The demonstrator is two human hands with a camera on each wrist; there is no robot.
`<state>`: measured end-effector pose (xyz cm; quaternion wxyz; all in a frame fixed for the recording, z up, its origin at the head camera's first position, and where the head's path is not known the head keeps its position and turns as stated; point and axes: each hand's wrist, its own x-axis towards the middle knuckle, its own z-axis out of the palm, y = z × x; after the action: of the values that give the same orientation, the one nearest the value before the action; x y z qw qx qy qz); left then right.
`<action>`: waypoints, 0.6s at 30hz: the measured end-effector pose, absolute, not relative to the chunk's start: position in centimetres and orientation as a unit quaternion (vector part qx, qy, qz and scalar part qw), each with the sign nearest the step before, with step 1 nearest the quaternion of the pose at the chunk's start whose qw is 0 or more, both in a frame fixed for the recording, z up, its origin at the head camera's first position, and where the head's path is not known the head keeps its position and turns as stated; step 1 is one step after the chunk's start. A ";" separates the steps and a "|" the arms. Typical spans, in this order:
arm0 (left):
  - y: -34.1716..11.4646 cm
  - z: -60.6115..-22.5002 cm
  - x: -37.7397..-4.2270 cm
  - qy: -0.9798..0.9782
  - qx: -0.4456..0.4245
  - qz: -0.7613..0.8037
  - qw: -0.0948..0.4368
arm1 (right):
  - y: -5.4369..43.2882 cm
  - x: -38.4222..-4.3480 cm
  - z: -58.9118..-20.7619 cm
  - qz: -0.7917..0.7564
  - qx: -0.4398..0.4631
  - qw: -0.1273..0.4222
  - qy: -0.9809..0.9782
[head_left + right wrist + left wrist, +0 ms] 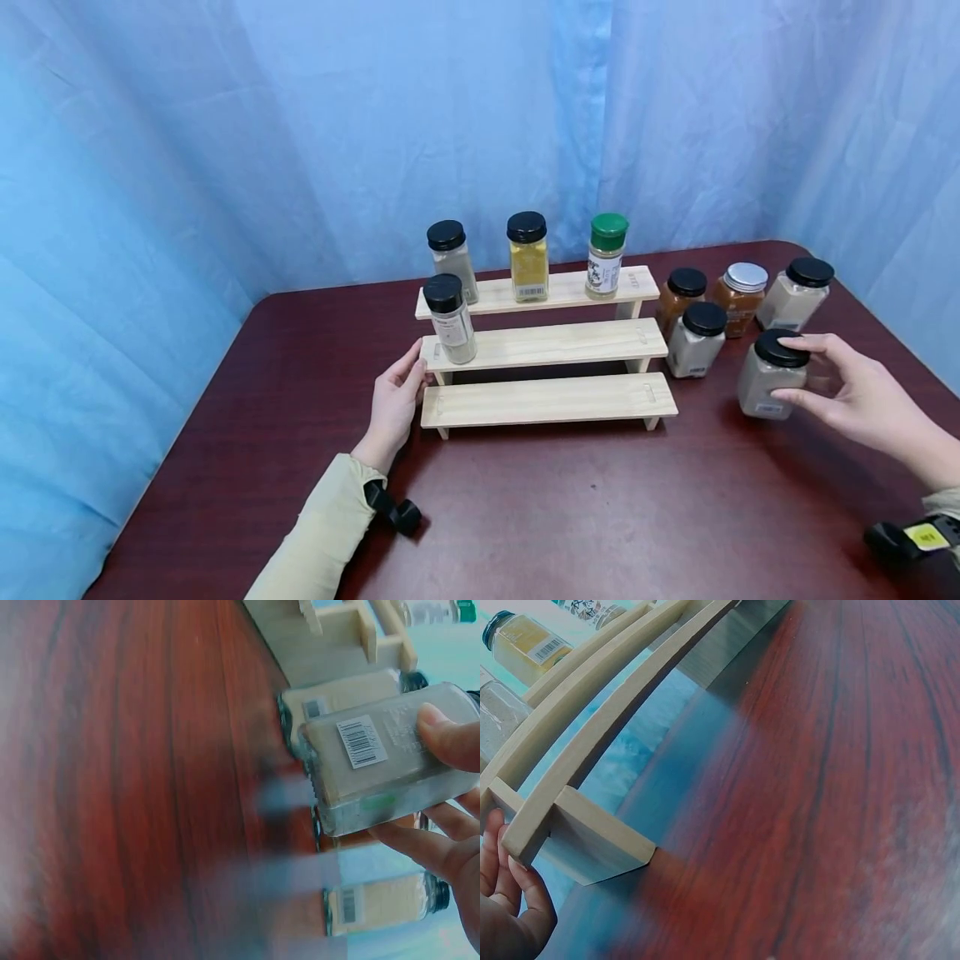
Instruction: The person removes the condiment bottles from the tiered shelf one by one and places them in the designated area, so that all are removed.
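To the right of the stepped wooden rack (pixel 555 346), near a silver-lidded jar (pixel 741 302), we pinch a black-lidded jar (pixel 767 385) with our right hand (pixel 862 400), thumb and fingers parted by its width. Our left hand (pixel 393 407) pinches the rack's left end, probably to steady it.

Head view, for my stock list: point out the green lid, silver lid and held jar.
Green lid (pixel 609 237): head view, its side.
Silver lid (pixel 746 276): head view, its top.
Held jar (pixel 763 380): head view, its body.

left hand (pixel 393 404) forward, fingers (pixel 406 362) bent; right hand (pixel 855 392) gripping, thumb (pixel 806 402) apart from fingers.
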<state>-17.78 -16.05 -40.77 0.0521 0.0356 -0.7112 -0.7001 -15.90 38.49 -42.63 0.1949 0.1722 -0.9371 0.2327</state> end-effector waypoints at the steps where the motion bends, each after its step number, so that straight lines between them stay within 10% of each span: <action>1: -16.0 -40.8 -17.8 -0.711 0.035 -0.700 0.053 | 39.1 -16.4 -43.2 0.229 0.171 0.198 -0.938; 18: -16.0 -40.9 -17.7 -0.706 0.031 -0.705 0.054 | 38.0 -17.9 -41.6 0.236 0.153 0.202 -0.938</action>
<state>-17.72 -16.04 -40.94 0.0544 0.0314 -0.7063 -0.7051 -17.86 38.03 -41.58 0.2021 0.1525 -0.9382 0.2360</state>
